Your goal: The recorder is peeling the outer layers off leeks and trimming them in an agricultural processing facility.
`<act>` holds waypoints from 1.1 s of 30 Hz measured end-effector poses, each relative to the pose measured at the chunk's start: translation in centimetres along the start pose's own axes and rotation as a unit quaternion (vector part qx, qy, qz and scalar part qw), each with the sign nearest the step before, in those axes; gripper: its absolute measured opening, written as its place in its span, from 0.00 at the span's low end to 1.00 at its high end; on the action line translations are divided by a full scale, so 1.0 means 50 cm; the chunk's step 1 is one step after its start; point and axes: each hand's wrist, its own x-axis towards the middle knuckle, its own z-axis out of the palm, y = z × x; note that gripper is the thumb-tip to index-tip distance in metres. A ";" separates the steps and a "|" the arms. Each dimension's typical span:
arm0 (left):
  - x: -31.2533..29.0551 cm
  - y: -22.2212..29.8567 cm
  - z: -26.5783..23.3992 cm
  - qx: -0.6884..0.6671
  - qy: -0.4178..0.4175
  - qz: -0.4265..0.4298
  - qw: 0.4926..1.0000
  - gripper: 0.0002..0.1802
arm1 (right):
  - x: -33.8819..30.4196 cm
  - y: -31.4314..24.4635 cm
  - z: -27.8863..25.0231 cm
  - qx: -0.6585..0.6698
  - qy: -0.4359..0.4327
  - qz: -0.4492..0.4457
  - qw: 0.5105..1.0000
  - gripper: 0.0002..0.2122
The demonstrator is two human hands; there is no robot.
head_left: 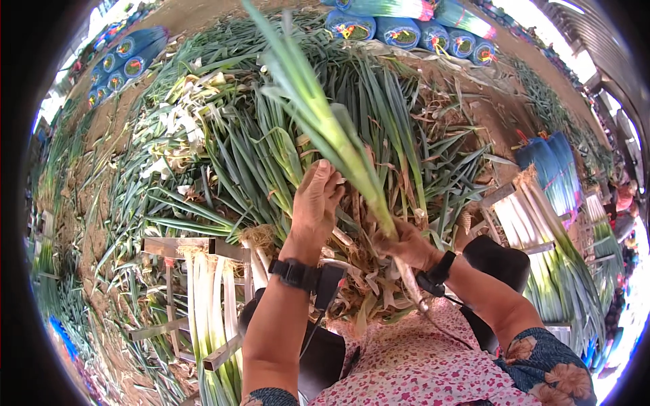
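My right hand [406,245] is closed around the lower stem of a long green onion [338,139]. Its green leaves slant up and to the left, smeared at the tip by motion, and its dirty root end points down toward my lap. Just left of the stalk is my left hand [315,203], its fingers curled together near a pale scrap; what they pinch, if anything, is hidden. Behind both hands lies a big heap of untrimmed green onions [379,101]. Dry brown husks [365,284] are piled below my hands.
Cleaned onions [210,291] lie root end up across a metal rack [159,247] at left. More pale-stemmed onions [531,216] rest on another rack at right. Blue-wrapped bundles [399,32] are stacked at the back. Peeled leaf waste [186,122] covers the ground at far left.
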 end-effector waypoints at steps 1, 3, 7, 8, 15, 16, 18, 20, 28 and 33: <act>0.004 0.001 0.004 -0.059 -0.040 0.006 0.997 0.34 | 0.002 0.005 0.016 0.002 -0.044 0.006 0.999 0.26; 0.005 0.007 0.012 -0.118 -0.020 -0.032 0.992 0.21 | 0.011 0.010 0.046 -0.099 -0.015 0.031 0.995 0.26; -0.020 0.029 0.014 -0.046 -0.002 -0.003 0.999 0.16 | 0.097 -0.039 0.041 -0.124 0.061 -0.089 0.986 0.21; -0.027 0.026 0.007 -0.021 -0.035 0.019 0.999 0.17 | 0.109 -0.058 0.053 -0.127 0.075 -0.082 0.986 0.19; -0.048 0.033 0.016 -0.045 -0.043 0.103 0.993 0.19 | 0.060 -0.056 0.067 0.157 0.083 -0.202 0.963 0.09; -0.054 0.021 0.007 0.009 -0.044 0.124 0.991 0.19 | 0.045 -0.047 0.058 0.064 0.103 -0.209 0.970 0.09; -0.070 0.007 -0.003 0.073 -0.030 0.133 0.988 0.17 | -0.015 -0.036 0.023 -0.367 0.052 -0.090 0.924 0.07; -0.078 0.062 -0.024 0.060 0.072 0.133 0.987 0.17 | -0.083 0.053 -0.018 -0.484 0.010 0.065 0.873 0.08; -0.049 0.070 -0.016 0.059 0.029 0.169 0.983 0.22 | -0.118 0.091 -0.119 -0.358 0.127 0.024 0.925 0.25; -0.046 0.038 -0.003 -0.038 -0.007 0.122 0.992 0.28 | 0.066 -0.078 0.096 -0.171 0.091 -0.135 0.972 0.29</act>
